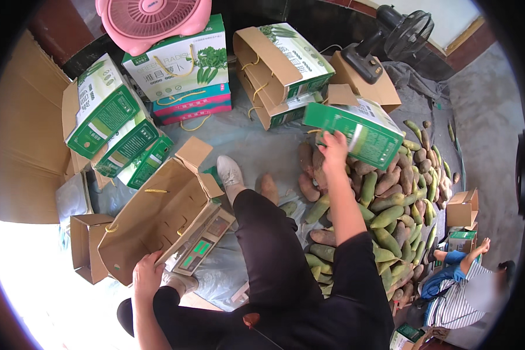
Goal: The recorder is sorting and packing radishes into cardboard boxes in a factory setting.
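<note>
Your right hand point(334, 153) pinches the edge of a green-and-white printed cardboard carton point(364, 133) above heaped long green-and-brown root vegetables point(387, 217); that one-sided hold could let it twist loose. Your left hand point(147, 273) pinches the rim of an open brown cardboard box point(151, 204); uneven pulling might jolt the silver scale with green displays point(218, 225) beside that rim.

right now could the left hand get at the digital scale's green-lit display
Probably yes: the left hand is at the near rim of the open cardboard carton, and the green-lit display sits uncovered just to its right.
</note>
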The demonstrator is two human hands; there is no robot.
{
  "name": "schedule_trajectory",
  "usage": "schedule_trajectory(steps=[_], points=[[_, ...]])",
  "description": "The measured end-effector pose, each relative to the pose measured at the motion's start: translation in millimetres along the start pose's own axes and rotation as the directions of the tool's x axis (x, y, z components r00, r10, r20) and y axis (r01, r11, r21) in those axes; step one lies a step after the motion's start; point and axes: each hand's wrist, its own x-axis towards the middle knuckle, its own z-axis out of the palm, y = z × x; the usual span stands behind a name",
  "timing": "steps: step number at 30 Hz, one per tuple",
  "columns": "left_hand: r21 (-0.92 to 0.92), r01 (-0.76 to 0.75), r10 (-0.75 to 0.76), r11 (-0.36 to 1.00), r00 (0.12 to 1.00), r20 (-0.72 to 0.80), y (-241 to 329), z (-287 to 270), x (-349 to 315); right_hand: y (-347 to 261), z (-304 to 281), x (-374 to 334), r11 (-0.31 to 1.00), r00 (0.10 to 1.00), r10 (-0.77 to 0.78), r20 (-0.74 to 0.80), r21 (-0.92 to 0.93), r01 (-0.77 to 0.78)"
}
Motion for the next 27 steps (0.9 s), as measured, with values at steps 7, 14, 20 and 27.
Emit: schedule_trajectory(steps=[7, 14, 20, 27], points=[[0.018, -0.031, 0.032, 0.999, 0.999, -0.023, -8, 4, -6, -89, -87, -41, 0.964, 0.973, -0.154, -0.17, 0.19, 0.186], [0.02, -0.067, 0.068, 0.998, 0.997, -0.031, -14, 7, -6, -125, -122, -115, 0.893, 0.945, -0.316, -0.085, 0.311, 0.327], [0.029, -0.04, 0.04, 0.999, 0.999, -0.009, -12, 8, -7, -160, -102, -166, 0.8, 0.89, -0.455, -0.015, 0.433, 0.416], [0.033, -0.01, 0.011, 0.999, 1.0, -0.006, -7, 1, -8, -185, -48, -138, 0.647, 0.732, -0.669, 0.132, 0.588, 0.486]])
